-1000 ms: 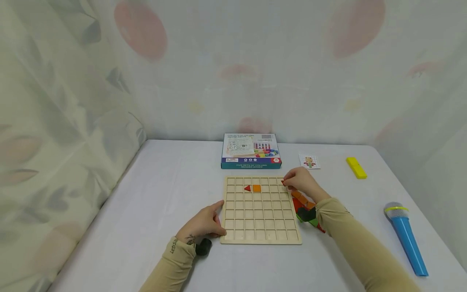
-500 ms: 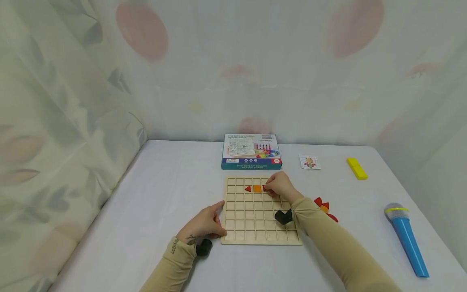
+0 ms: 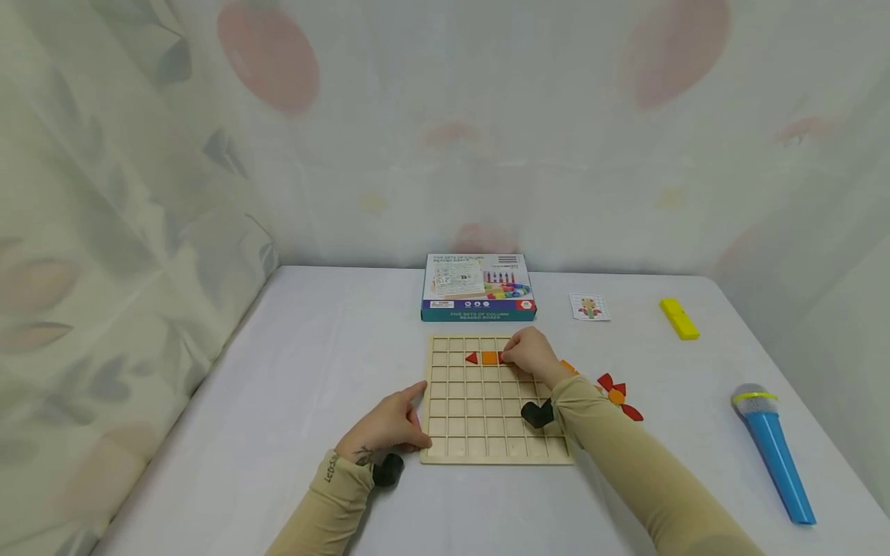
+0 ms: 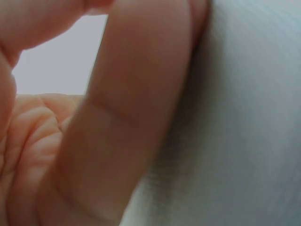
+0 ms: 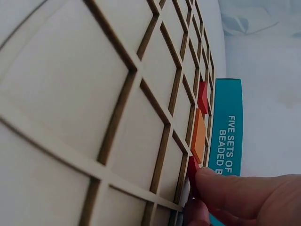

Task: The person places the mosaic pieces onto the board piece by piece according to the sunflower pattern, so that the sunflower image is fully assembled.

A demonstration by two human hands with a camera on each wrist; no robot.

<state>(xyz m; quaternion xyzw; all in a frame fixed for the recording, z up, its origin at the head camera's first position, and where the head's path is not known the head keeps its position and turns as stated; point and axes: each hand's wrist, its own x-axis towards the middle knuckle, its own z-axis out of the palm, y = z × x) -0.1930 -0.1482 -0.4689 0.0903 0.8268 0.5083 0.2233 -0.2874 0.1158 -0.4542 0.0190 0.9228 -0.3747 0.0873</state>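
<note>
A wooden grid board [image 3: 497, 461] lies on the white table. In its second row from the back sit a red triangle [image 3: 472, 358] and, right beside it, an orange square [image 3: 490, 358]. My right hand [image 3: 534, 355] pinches a red piece [image 5: 193, 175] between thumb and fingertips, at the cell just right of the orange square; the fingers cover part of it. My left hand [image 3: 386, 422] rests at the board's left side, forefinger and thumb touching the edge apart from each other. The left wrist view holds mostly fingers [image 4: 122, 108] and the pale table.
Loose red and orange pieces [image 3: 616, 396] lie right of the board, partly behind the right forearm. Behind the board stands a boxed set [image 3: 478, 310]. A pattern card [image 3: 590, 307], a yellow block [image 3: 679, 319] and a blue toy microphone [image 3: 777, 459] lie further right.
My right hand has moved left with the red piece, from the board's back right corner to beside the orange square, then stayed nearly still. My left hand has not moved.
</note>
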